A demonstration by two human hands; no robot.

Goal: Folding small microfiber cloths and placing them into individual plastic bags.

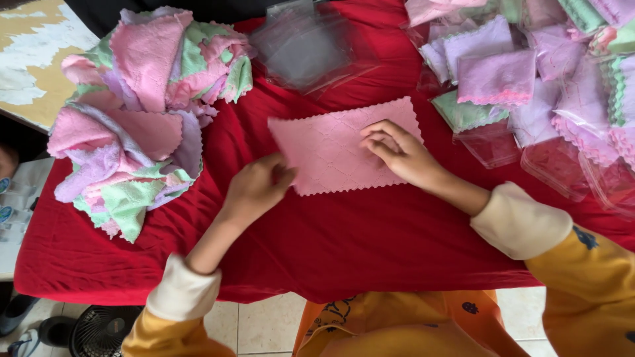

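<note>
A pink cloth with scalloped edges lies folded flat in the middle of the red-covered table. My left hand pinches the cloth's near left corner. On the cloth's right half rests my right hand, fingers curled and pressing it down. Both arms wear yellow sleeves with cream cuffs.
A heap of loose pink, green and lilac cloths sits at the left. Clear plastic bags lie at the back centre. Bagged folded cloths pile up at the right. A small black fan stands on the tiled floor below.
</note>
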